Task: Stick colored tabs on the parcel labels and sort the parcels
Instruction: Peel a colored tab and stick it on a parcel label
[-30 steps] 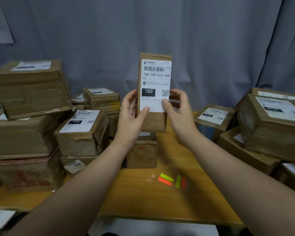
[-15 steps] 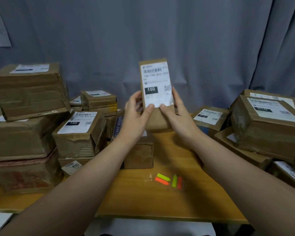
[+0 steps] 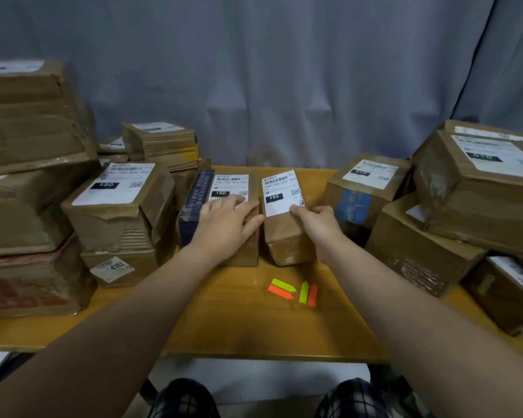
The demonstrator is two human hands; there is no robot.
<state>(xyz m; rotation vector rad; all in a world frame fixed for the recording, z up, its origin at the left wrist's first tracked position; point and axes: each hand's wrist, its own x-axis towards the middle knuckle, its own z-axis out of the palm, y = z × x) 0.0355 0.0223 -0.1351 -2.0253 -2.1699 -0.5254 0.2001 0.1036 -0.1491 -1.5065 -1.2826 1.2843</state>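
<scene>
Right hand (image 3: 316,223): grips the small parcel (image 3: 284,224), label up for tabbing.
Left hand (image 3: 227,224): flat, open, steadying the neighbouring box (image 3: 224,212) left of it.
Tabs (image 3: 293,291): just before the parcel.

Parcel-sorting station, improvised rather than industrial: a wooden table (image 3: 224,327) set against a grey curtain (image 3: 284,86) that serves as backdrop. Stock on hand: brown taped cartons stacked left (image 3: 37,206) and right (image 3: 465,200), each bearing a white shipping label (image 3: 115,184) with barcode and a black routing number block. Sundries: loose arrow-shaped colored tabs (image 3: 293,291), green and orange, on the tabletop.
</scene>
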